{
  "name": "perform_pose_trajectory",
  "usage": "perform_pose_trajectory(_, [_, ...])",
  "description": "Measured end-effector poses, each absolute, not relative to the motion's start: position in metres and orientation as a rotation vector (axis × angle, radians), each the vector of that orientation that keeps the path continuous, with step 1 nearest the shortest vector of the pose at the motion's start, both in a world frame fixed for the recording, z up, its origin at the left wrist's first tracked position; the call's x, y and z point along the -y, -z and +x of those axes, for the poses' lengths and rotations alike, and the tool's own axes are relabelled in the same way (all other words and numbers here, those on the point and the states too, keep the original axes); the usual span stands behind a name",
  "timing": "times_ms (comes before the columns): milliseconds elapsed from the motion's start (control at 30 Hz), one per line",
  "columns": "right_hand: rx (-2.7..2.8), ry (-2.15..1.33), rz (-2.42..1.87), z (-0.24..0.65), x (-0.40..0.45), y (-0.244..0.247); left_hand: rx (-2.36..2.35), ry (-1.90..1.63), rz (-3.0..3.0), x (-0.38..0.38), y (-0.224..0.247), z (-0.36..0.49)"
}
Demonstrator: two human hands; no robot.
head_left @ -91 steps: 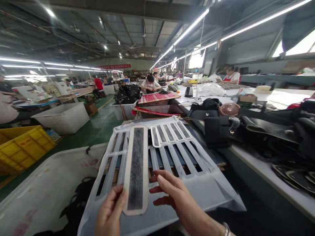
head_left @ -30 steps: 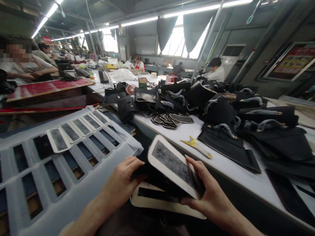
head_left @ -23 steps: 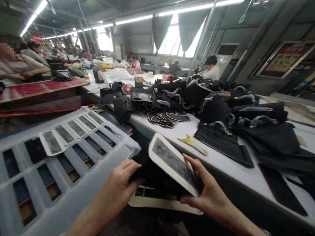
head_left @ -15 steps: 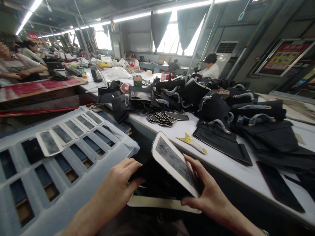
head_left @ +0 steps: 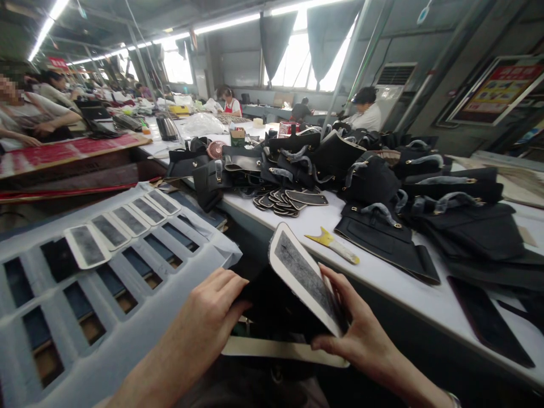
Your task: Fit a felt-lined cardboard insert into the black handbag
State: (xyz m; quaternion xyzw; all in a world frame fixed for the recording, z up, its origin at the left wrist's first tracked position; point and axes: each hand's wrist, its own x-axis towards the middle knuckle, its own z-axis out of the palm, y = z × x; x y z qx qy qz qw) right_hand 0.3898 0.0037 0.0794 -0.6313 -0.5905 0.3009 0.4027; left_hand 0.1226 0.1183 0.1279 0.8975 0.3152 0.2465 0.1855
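Observation:
My right hand (head_left: 357, 326) grips a rounded flat panel (head_left: 304, 272) with a pale border and a dark grey middle, thumb on its lower edge and fingers behind it. The panel is tilted, its patched face toward me. To its left, my left hand (head_left: 215, 306) is closed on the edge of a black bag piece (head_left: 266, 300), whose shape is mostly lost in shadow. Below both hands runs a cream-coloured strip or edge (head_left: 284, 349) of a dark item near my lap. Similar pale-bordered panels (head_left: 87, 246) lie in a row on a white-covered board (head_left: 170, 306) at left.
On the white table (head_left: 297, 226) are black handbags (head_left: 378, 226) with wrapped handles, a pile of small black pieces (head_left: 284, 201), a yellow notched scraper (head_left: 334, 245) and a dark flat slab (head_left: 488, 320). Co-workers sit farther back; one person (head_left: 38, 116) is at left.
My head view has shifted slightly. The panel in my right hand stands a little more upright and slightly farther right; both hands keep their hold.

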Motion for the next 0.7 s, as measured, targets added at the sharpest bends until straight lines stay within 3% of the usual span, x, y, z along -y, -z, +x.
perform_pose_trajectory(167, [1.517,-0.73,-1.629,0.393,-0.002,-0.075,-0.944,-0.434,2.466,-0.122,-0.127,0.13])
perform_pose_trajectory(367, [1.724,-0.598,-1.822,0.398,0.007,-0.06,-0.954,-0.29,2.302,-0.116,-0.08,0.14])
perform_pose_trajectory(567, [2.004,-0.312,-1.891,0.41,0.013,-0.042,-1.093,-0.566,2.196,-0.098,-0.05,0.118])
perform_pose_trajectory(700, [2.26,-0.246,-1.729,0.408,0.006,-0.046,-1.29,-0.723,1.803,-0.088,-0.024,0.086])
